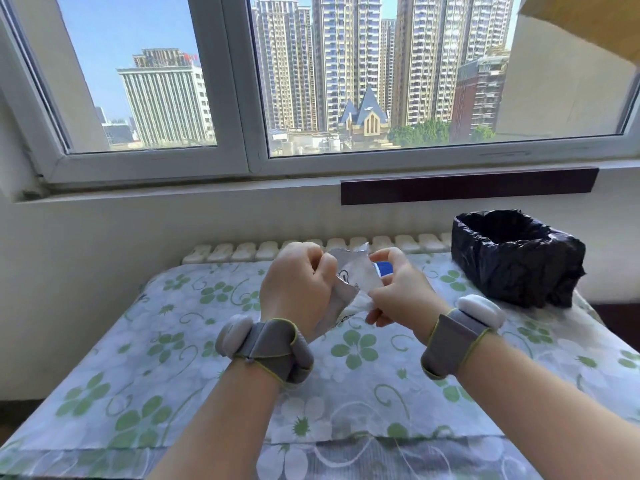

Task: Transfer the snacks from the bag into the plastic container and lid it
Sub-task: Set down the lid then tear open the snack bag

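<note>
Both hands' fingers, left hand (pixel 298 289) and right hand (pixel 398 289), pinch the half-hidden snack bag (pixel 349 271)

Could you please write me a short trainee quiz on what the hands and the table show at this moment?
1. True or false: both hands grip the snack bag.
2. Which thing stands at the table's far right? A) bin lined with a black bag B) kettle C) lamp
3. What is strapped to each wrist?

Key:
1. True: the left hand and right hand hold it above the floral tablecloth.
2. A, the bin.
3. A grey band with a white device.
</note>
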`<state>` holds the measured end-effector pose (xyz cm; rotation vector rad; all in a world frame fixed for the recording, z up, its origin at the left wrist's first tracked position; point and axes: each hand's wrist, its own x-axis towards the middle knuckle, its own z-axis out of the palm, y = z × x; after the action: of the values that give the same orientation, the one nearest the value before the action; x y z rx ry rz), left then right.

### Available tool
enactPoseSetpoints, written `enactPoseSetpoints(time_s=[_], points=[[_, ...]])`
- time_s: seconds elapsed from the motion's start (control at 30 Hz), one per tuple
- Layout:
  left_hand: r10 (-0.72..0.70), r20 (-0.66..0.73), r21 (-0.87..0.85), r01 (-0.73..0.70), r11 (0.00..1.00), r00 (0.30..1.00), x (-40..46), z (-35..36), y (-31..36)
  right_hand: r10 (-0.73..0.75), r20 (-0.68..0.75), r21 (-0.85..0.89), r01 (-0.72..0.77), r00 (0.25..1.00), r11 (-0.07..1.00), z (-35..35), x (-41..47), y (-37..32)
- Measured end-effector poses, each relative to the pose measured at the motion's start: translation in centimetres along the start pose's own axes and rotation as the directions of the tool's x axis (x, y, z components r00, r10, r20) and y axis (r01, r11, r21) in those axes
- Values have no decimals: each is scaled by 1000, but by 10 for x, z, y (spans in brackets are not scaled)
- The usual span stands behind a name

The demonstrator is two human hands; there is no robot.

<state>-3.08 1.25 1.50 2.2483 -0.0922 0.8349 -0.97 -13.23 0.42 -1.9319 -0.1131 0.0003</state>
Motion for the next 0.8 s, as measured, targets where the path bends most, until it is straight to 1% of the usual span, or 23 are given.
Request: enactPoseSetpoints(time_s=[0.1,0.17,0.27,0.37,0.47,0.53,0.67,0.8], points=[[20,-26,16,-20,1000,999,-1,0,2,70,32,-57,-68,997,996,-2,3,6],[34,-15,11,-34,999,999,-1,2,3,64,16,-143,-61,998,988,-2,2,9],[41,7,-35,-41,999,999,-2,3,3,-78,-86,-213,58,993,975,-3,0,9],[57,40,-74,-54,996,998,-4,3,5,-196,-119,-270,159,973,950,-4,0,4],[60,40,-83,-56,995,997,-6,2,7,-216,-142,-211,184,966,960,-1,6,4],[69,19,-67,-67,995,997,-6,1,9,-199,-163,-185,168,966,968,0,11,9],[81,-39,-45,-82,996,996,-2,-1,4,-131,-131,-141,113,983,984,-3,13,18],[74,-93,-37,-78,996,993,1,-1,0,-126,-90,-100,117,988,988,-4,11,23]])
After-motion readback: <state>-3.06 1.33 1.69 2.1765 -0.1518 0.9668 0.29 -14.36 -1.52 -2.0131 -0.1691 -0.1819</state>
